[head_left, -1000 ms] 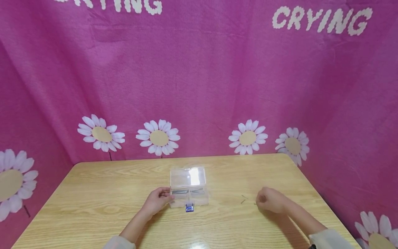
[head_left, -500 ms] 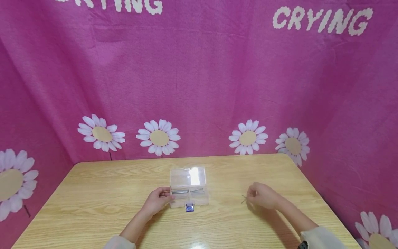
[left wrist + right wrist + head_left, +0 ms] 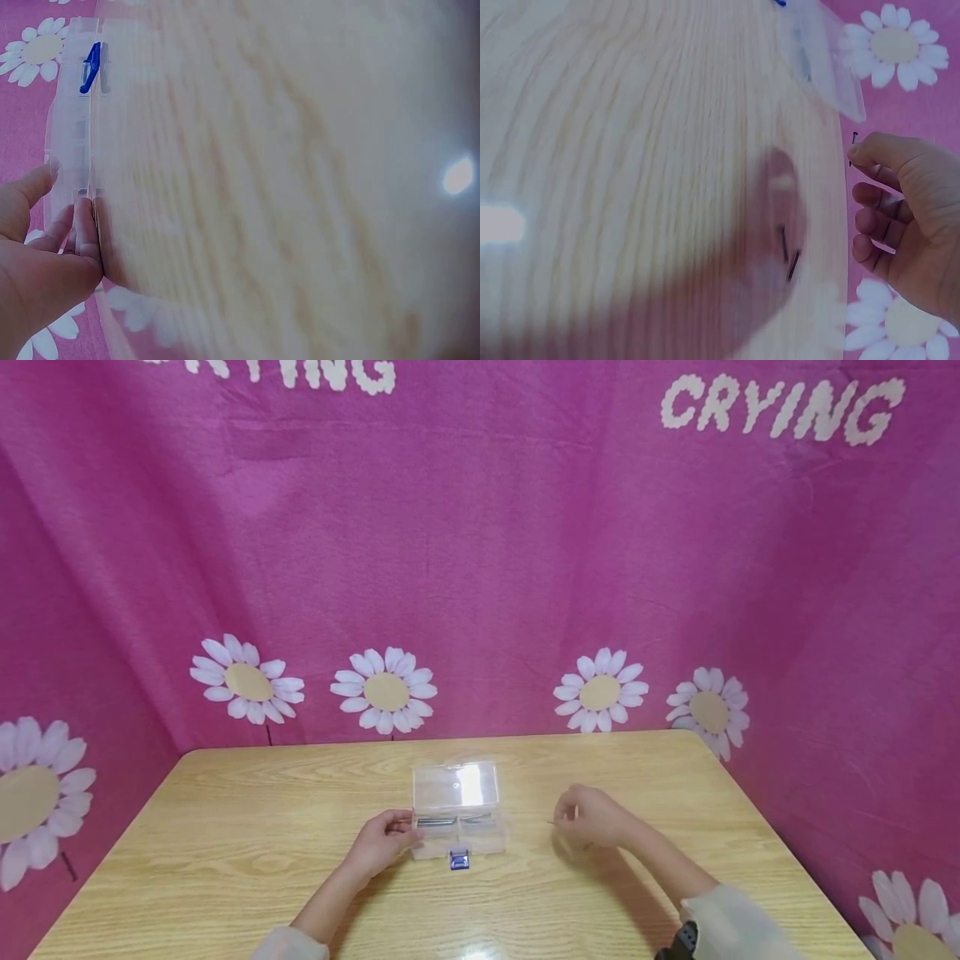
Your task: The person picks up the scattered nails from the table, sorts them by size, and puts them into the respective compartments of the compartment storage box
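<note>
A clear plastic box (image 3: 483,843) with its lid (image 3: 435,787) raised stands on the table, a blue latch (image 3: 460,859) at its front. Thin metal pieces (image 3: 437,822) lie in its two compartments. My left hand (image 3: 382,845) grips the box's left end; in the left wrist view the thumb and fingers lie about that corner. To the right of the box, my right hand (image 3: 596,820) pinches a small dark nail (image 3: 853,148) between thumb and forefinger, above the table. Two more nails (image 3: 783,243) lie on the wood; in the head view this hand mostly hides them.
The wooden table (image 3: 262,810) reaches back to a pink curtain (image 3: 465,568) printed with daisies. Curtain also hangs along both sides. A bright light reflection falls near the table's front edge.
My right hand has moved left and slightly back toward the box, lifting a nail from the table and passing over the other nails. The left hand and the box have stayed in place.
</note>
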`<state>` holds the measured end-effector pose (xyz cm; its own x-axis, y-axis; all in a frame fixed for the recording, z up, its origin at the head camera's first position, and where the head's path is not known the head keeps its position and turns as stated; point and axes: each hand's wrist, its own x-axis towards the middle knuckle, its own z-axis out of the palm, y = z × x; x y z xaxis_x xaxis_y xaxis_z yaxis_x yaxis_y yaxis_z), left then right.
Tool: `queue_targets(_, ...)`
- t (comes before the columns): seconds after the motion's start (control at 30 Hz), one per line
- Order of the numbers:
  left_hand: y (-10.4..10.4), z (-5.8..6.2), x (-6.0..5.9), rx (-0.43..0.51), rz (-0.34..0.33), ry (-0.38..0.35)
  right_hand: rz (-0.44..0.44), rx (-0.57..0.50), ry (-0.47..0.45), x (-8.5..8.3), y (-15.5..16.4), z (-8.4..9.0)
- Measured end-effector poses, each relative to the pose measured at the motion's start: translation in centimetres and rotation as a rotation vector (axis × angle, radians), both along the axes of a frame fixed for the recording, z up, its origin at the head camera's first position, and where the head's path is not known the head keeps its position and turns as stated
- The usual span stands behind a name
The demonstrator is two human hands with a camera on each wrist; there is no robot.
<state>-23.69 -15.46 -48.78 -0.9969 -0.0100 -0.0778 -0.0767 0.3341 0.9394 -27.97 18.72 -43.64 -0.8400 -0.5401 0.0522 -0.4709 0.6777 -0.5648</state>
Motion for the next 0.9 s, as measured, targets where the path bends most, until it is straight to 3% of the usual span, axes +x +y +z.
queue_targets(0.23, -0.1, 0.2, 0.1, -0.011, -0.007, -0.002, 0.048, -0.001, 0.029, -0.3, -3.0, 0.1)
queue_targets(0.9, 0.0, 0.2, 0.1, -0.025, 0.001, 0.010, 0.130, -0.047, -0.065, 0.4, -9.5, -0.5)
